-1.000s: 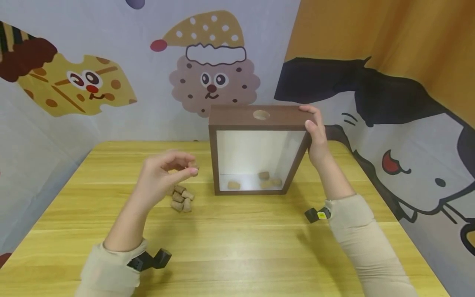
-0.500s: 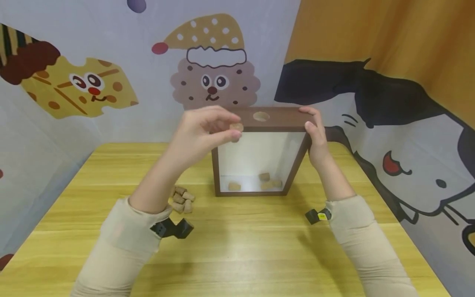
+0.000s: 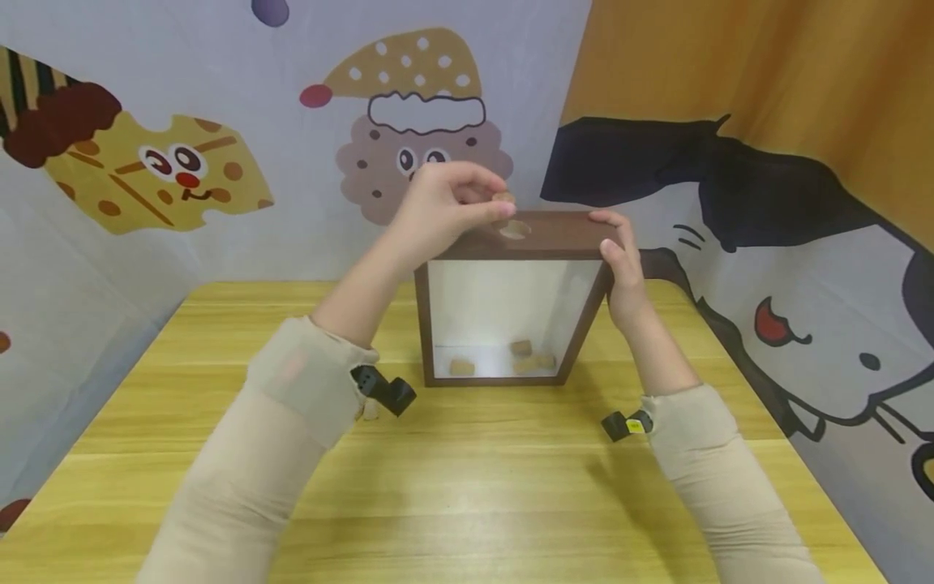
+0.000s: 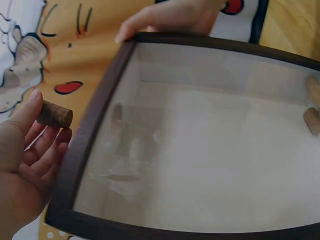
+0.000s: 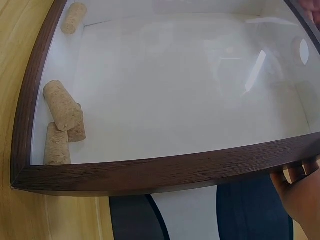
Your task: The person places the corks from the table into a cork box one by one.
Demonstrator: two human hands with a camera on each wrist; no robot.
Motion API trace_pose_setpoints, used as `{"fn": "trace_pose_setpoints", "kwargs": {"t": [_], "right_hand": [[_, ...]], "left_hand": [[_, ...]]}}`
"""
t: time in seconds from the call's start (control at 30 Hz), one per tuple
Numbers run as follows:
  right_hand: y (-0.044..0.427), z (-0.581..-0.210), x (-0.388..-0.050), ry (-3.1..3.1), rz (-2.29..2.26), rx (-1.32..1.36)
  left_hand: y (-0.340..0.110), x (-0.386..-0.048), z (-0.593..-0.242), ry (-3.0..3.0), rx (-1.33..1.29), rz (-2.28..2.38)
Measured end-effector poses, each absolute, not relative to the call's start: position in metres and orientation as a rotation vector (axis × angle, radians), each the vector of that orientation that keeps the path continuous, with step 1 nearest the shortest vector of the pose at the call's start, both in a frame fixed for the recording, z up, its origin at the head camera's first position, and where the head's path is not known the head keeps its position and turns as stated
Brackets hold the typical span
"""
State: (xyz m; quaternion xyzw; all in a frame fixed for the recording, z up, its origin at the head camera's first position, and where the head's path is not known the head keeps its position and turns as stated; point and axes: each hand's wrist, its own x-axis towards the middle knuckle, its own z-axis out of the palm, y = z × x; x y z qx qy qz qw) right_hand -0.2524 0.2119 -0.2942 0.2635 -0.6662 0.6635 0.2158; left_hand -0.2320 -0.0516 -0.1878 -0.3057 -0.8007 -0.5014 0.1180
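Observation:
A dark brown frame box (image 3: 562, 235) with a clear front stands upright on the table, a round hole (image 3: 515, 230) in its top. My left hand (image 3: 452, 207) pinches a cork (image 3: 503, 197) between thumb and fingers, just above and beside the hole. The left wrist view shows that cork (image 4: 55, 115) clear of the frame. With my right hand (image 3: 623, 268) I grip the box's upper right corner. Several corks (image 5: 62, 105) lie inside at the bottom of the box, one apart from the others.
On the wooden table (image 3: 467, 478), left of the box, a few loose corks (image 3: 370, 410) show partly behind the left wrist's camera (image 3: 390, 393). A cartoon-printed cloth (image 3: 277, 162) hangs behind the table and along its right side.
My left hand has risen from near the loose corks and moved right to the box top, holding a cork. The right hand keeps its grip on the corner.

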Motion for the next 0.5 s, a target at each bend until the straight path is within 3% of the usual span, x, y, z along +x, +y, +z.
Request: {"fn": "trace_pose_setpoints", "kwargs": {"t": [0.5], "right_hand": [[0.212, -0.294, -0.252, -1.835, 1.851, 0.731]], "left_hand": [[-0.036, -0.247, -0.193, -2.552, -0.926, -1.296]]}}
